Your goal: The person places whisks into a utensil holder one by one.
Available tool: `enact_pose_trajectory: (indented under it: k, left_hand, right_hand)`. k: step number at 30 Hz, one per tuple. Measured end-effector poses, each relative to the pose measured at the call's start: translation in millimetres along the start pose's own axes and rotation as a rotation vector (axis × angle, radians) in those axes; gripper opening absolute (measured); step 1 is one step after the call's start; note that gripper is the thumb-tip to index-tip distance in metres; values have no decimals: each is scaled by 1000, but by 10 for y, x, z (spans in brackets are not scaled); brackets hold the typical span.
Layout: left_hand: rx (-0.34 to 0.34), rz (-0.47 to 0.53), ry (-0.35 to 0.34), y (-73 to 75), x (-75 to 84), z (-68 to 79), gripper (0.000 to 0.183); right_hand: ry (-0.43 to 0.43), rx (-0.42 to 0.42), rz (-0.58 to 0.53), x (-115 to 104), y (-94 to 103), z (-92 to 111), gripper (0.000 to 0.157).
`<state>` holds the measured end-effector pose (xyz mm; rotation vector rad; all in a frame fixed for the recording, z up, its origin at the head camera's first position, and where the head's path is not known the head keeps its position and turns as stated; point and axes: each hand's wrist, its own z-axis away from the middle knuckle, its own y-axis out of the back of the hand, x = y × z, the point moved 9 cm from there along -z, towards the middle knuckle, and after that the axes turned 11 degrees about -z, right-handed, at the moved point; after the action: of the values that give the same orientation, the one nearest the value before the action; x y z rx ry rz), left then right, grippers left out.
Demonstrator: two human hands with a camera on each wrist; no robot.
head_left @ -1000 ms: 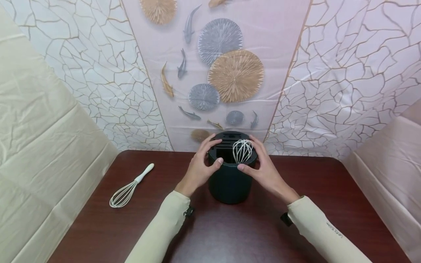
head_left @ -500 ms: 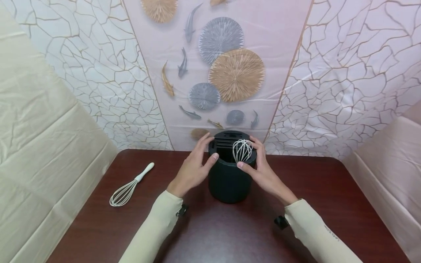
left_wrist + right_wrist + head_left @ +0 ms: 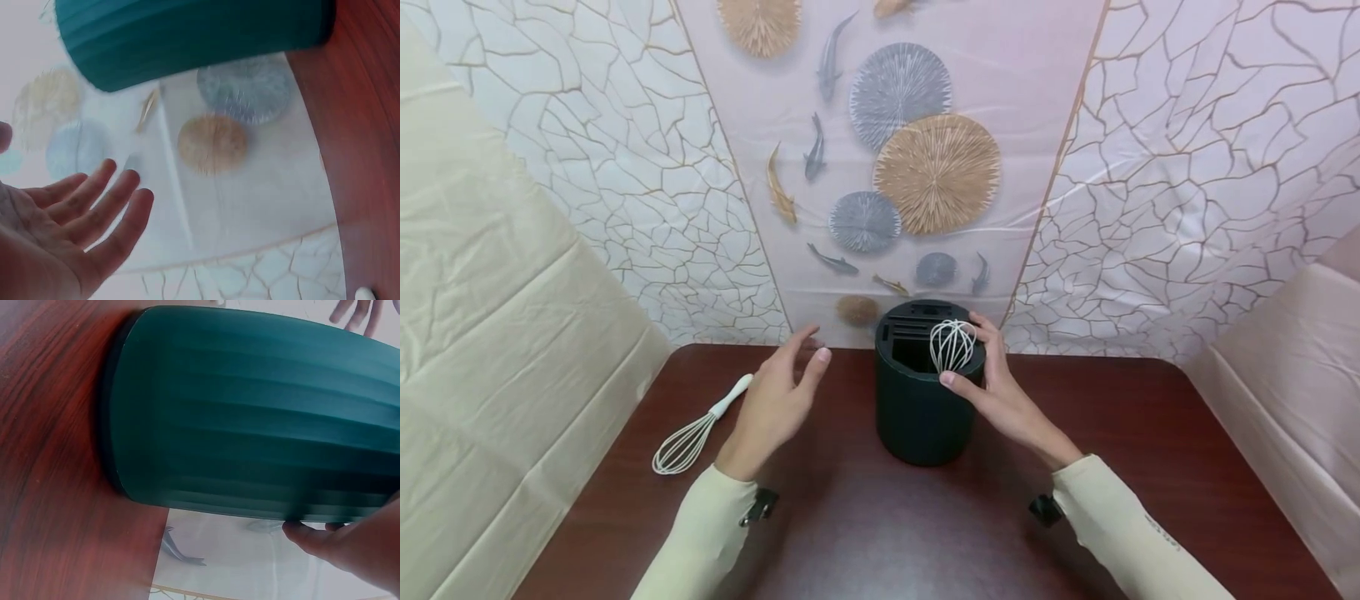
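A dark green, round utensil holder [image 3: 922, 417] with a slotted black top stands upright on the table. A whisk [image 3: 952, 345] is in it, its white wire head above the rim and its handle hidden inside. My right hand [image 3: 1011, 400] grips the holder's right side at the rim, thumb in front and fingers behind. My left hand [image 3: 778, 404] is in the air left of the holder, touching nothing, with fingers spread and loosely bent in the left wrist view. Left of that hand, a second whisk [image 3: 696, 429] with a white handle lies on the table.
The dark red-brown wooden table [image 3: 895, 533] has its back edge just behind the holder. A patterned cloth backdrop [image 3: 936, 167] hangs behind it, and pale cloth panels [image 3: 497, 333] slope along both sides.
My left hand has come off the holder's rim and moved left, toward the whisk on the table. The right hand keeps its grip, and the holder stays in place.
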<state>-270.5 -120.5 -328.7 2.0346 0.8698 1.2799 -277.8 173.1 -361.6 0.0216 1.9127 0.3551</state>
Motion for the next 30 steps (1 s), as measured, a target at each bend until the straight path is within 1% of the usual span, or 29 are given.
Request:
enact_pose_trajectory:
  k: [3,7,9,11,15,17,20,22,24,27,30]
  left_hand:
    - [10,-51,82,141,-177,41,62]
    - [10,-147,209,322,-487,127,70]
    - [-5,-194,266,404,-647,179,75]
    - [-36,-231,321,465,-813,236,82]
    - [-121,-306,429,511,-1167,363,93]
    - [-132,-341,477,529,-1341,432,93]
    - [-116,-373,538,575,-1567,524,89]
    - [-109,-383,574,607,-1690,571,89]
    - [-124,-390,609,630,-1799,618,91]
    - [-167,-406,652,653,-1932,694,98]
    - [-216,-434,670,642,-2044,769,106]
  right_hand:
    - [-8,8,6,20,14,5,74]
    - [-13,13,-13,43,6,20,75]
    - [-13,15,-22,50,-6,32,75]
    - [-13,20,-21,59,-13,41,76]
    - [-6,30,-12,62,-12,50,76]
    - [-5,29,-8,57,-14,50,76]
    - [-13,25,-6,58,-15,42,77]
    - [-19,24,-1,51,-13,38,78]
    - [-20,27,0,48,-7,30,77]
    - [-10,30,3,30,-4,27,77]
    - [-1,30,-2,26,-2,25,77]
